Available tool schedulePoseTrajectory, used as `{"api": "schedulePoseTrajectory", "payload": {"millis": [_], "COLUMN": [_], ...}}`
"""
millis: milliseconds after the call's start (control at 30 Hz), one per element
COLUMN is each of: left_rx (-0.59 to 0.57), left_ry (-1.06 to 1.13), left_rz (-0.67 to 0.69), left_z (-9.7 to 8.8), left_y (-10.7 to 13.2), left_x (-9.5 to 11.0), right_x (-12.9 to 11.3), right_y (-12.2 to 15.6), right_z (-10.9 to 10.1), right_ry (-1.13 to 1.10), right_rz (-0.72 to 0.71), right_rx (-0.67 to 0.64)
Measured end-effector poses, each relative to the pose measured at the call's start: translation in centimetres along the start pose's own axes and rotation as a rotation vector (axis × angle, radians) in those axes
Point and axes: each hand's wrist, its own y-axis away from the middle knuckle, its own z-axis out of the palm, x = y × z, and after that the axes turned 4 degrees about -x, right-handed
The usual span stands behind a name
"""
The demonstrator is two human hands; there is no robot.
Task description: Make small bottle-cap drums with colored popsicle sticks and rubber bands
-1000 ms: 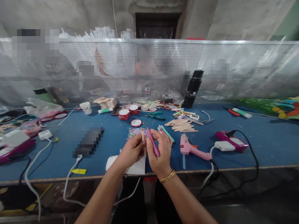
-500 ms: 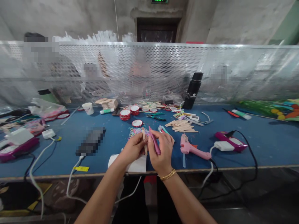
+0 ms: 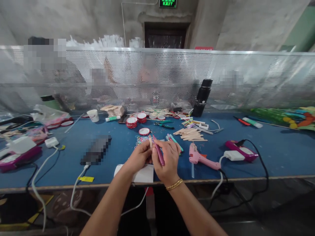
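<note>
My left hand (image 3: pixel 137 159) is closed on a pale wooden craft stick (image 3: pixel 150 141), held upright with its lower part hidden by my fingers. In my right hand (image 3: pixel 169 160) is a purple marker pen (image 3: pixel 159 154), its upper end close against the stick; whether they touch I cannot tell. Both hands are side by side above the front of the blue table (image 3: pixel 214 147). Behind them lies a heap of small coloured loops (image 3: pixel 140 140). Several coloured markers (image 3: pixel 175 140) rest just past my right hand. White paper (image 3: pixel 145 173) sits under my left wrist.
To the right lie a pink glue gun (image 3: pixel 204 159) with a cable and loose craft sticks (image 3: pixel 190 134). Red-edged tape rolls (image 3: pixel 131 122), pliers (image 3: pixel 164 125) and a black bottle (image 3: pixel 202 98) stand or lie farther back. A phone (image 3: pixel 95 149) is at left. Perforated metal panels (image 3: pixel 157 72) close the back.
My right hand has moved slightly left, bringing the purple marker up close to the craft stick. The markers behind that hand show more now. The camera view has tilted up a little.
</note>
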Motion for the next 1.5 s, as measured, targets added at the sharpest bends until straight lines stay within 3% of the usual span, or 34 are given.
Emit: {"api": "schedulePoseTrajectory", "payload": {"millis": [367, 600, 900, 1233, 1500], "left_rx": [-0.027, 0.021, 0.042, 0.024, 0.039], "left_ry": [-0.004, -0.046, -0.251, -0.253, -0.224], "left_rz": [-0.019, 0.015, -0.01, -0.06, -0.067], "left_z": [0.0, -0.2, -0.8, -0.5, -0.5], "left_y": [-0.1, 0.1, 0.4, 0.7, 0.7], "left_x": [-0.4, -0.7, -1.1, -0.5, -0.4], "right_x": [-0.2, 0.2, 0.6, 0.3, 0.6], "right_y": [-0.3, -0.3, -1.8, -1.6, -1.6], "right_z": [0.0, 0.0, 1.2, 0.9, 0.8], "right_ry": [0.019, -0.014, -0.391, -0.227, -0.22], "right_rz": [0.018, 0.053, 0.44, 0.221, 0.199], "right_rx": [0.021, 0.043, 0.08, 0.043, 0.043]}}
